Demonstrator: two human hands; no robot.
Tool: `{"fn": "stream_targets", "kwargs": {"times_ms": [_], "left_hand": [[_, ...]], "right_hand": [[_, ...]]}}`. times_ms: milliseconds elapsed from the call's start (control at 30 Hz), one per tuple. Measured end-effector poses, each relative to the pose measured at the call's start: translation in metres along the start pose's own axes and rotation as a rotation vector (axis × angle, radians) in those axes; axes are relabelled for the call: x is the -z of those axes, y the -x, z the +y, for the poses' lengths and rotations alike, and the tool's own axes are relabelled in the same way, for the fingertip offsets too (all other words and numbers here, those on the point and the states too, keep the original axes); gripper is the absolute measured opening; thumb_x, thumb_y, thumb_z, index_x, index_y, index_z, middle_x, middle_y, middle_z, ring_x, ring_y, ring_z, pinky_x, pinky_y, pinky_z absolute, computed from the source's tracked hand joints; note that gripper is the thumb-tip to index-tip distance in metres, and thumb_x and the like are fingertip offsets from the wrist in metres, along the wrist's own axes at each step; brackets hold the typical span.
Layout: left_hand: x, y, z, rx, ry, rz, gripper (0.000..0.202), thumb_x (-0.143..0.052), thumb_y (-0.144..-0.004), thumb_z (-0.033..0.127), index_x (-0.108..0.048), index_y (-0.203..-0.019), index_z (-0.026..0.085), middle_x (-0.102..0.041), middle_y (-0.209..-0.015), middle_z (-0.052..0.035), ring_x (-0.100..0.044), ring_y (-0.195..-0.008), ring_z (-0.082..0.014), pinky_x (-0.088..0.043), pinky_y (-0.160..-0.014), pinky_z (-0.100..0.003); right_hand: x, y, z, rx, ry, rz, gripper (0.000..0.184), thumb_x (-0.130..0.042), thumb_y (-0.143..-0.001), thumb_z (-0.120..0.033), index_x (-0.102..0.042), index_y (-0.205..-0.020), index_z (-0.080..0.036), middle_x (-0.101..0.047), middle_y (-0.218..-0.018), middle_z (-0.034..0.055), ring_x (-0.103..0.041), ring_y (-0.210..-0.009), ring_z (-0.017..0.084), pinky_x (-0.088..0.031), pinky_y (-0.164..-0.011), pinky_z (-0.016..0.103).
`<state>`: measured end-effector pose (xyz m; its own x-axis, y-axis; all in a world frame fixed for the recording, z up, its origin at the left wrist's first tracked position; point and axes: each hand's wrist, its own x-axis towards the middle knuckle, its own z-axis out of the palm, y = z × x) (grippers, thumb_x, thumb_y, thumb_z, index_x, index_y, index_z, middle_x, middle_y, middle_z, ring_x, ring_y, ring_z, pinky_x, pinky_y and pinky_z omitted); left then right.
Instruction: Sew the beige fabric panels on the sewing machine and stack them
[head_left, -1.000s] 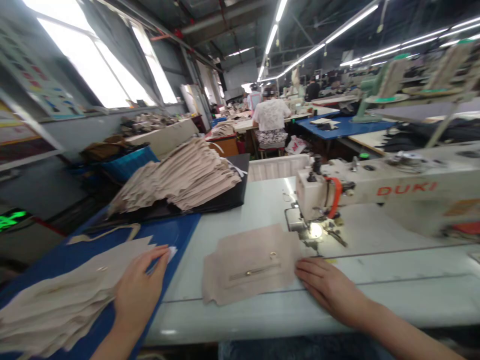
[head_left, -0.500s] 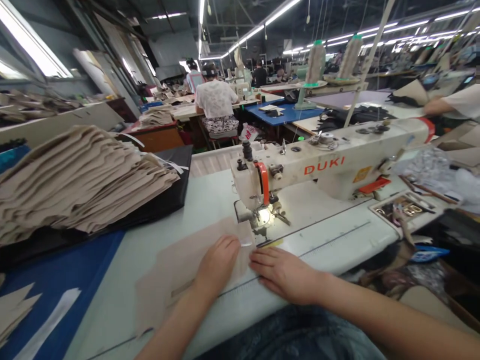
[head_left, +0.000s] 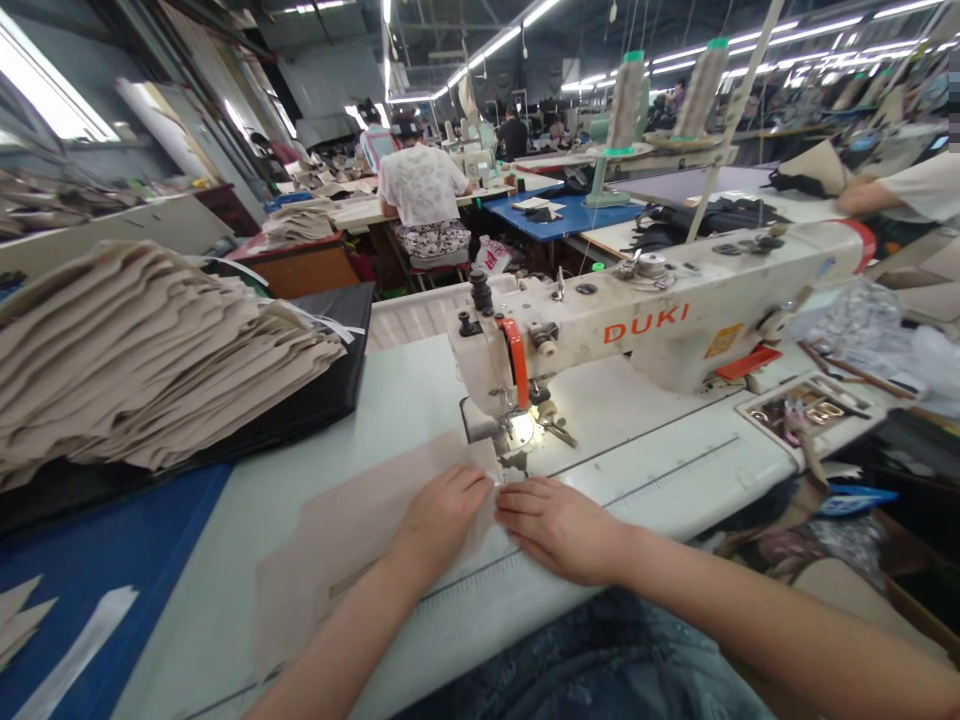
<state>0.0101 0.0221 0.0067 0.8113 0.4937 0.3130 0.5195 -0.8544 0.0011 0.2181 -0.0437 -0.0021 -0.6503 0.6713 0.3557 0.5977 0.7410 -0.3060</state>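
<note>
A thin beige fabric piece [head_left: 367, 510] lies on the pale machine table, in front of the sewing machine's lit needle area [head_left: 519, 428]. My left hand [head_left: 444, 512] rests over its right part, fingers bent together and closed on the fabric near the edge. From the other side, my right hand [head_left: 561, 528] meets it, its fingers held together and closed at that same edge. The fingertips of both hands almost touch, and the thumbs are mostly hidden. The white sewing machine [head_left: 660, 310] stands just beyond the hands, its needle apart from them.
Stacked beige fabric pieces [head_left: 150, 350] lie on black material [head_left: 330, 385] at left. A white strip [head_left: 86, 650] is on a blue surface. A parts tray [head_left: 810, 415] sits at right. Further off, a person [head_left: 420, 190] sits at another table; another person's arm [head_left: 870, 197] shows at right.
My left hand has moved right along the fabric edge, up to the right fingertips. The white spot beside it is now covered. The whole view has shifted slightly.
</note>
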Motion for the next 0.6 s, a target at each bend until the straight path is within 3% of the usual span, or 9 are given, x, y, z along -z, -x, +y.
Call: {"fn": "stream_targets", "kwargs": {"times_ms": [233, 600], "left_hand": [[-0.0036, -0.0044, -0.0068, -0.053, -0.045, 0.103, 0.023, -0.047, -0.089, 0.003, -0.065, -0.096, 0.014, -0.067, -0.094, -0.0086, -0.061, -0.089, -0.0208, -0.053, -0.082, -0.034], [-0.0102, -0.0040, -0.0081, -0.064, -0.027, 0.132, 0.027, -0.043, -0.088, 0.002, -0.066, -0.095, 0.014, -0.068, -0.096, -0.0093, -0.062, -0.091, -0.0216, -0.054, -0.087, -0.036]], "right_hand": [[-0.0021, 0.0011, 0.0000, -0.018, 0.004, 0.006, 0.029, -0.045, -0.100, -0.022, -0.063, -0.120, -0.011, -0.064, -0.126, 0.0108, -0.055, -0.120, 0.023, -0.043, -0.105, 0.038], [0.0011, 0.0006, -0.0023, -0.042, 0.014, -0.015, 0.029, -0.044, -0.100, -0.023, -0.063, -0.120, -0.013, -0.064, -0.126, 0.0114, -0.056, -0.118, 0.022, -0.044, -0.103, 0.038]]}}
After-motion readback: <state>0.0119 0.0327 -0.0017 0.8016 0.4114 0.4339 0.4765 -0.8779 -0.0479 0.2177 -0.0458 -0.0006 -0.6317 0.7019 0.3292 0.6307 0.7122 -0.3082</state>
